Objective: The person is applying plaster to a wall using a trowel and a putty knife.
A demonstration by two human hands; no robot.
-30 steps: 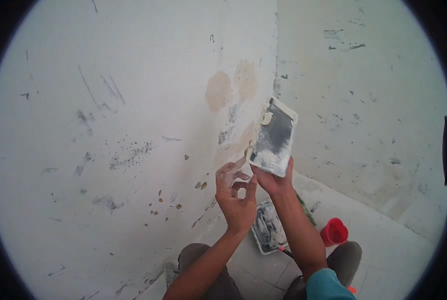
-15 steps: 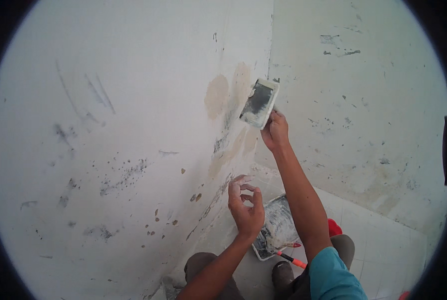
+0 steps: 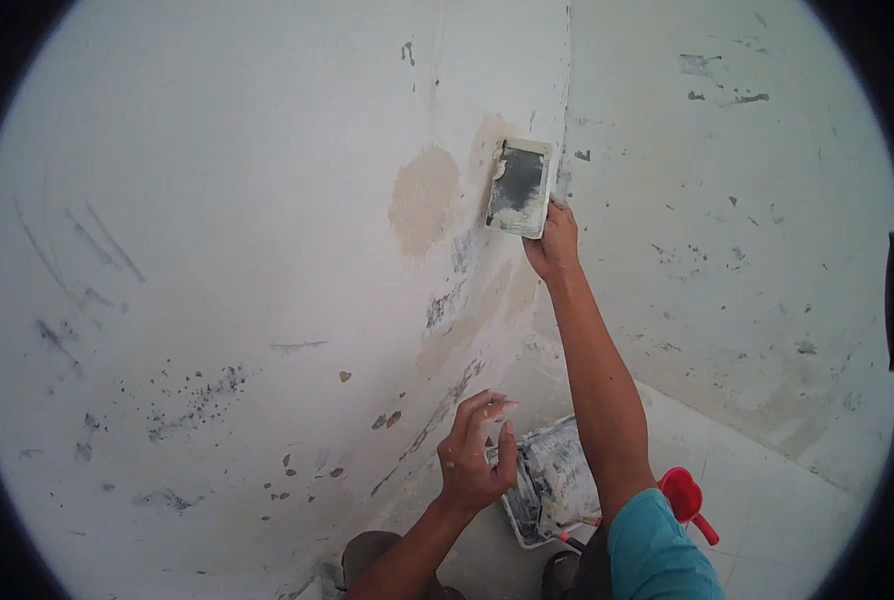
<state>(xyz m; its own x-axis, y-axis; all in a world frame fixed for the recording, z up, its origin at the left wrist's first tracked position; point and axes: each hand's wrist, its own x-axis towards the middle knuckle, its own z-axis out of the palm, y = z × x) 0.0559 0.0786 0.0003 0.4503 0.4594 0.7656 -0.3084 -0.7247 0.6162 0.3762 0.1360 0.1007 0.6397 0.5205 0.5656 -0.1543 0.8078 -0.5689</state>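
My right hand [image 3: 552, 240], at the end of a stretched arm, grips a rectangular plastering float [image 3: 519, 185] with a dark face smeared with off-white paste. The float is raised against the backdrop of the left wall [image 3: 267, 230], beside the inside corner and over beige patches [image 3: 422, 195]; I cannot tell whether it touches the wall. My left hand [image 3: 472, 450] is lower, with white-smeared fingers loosely curled and apart, holding nothing I can see. Behind it on the floor lies a tray [image 3: 537, 542] of pale paste.
The scuffed right wall [image 3: 727, 250] meets the left one at the corner. On the tiled floor [image 3: 747, 480] are a red dipper [image 3: 681, 492] and a red-and-dark tool handle [image 3: 572, 541] at the tray. My knees [image 3: 362, 555] show at the bottom, close to the left wall.
My right hand has carried the float upward, away from me and slightly left. My left hand has dropped away from it and stays loosely curled.
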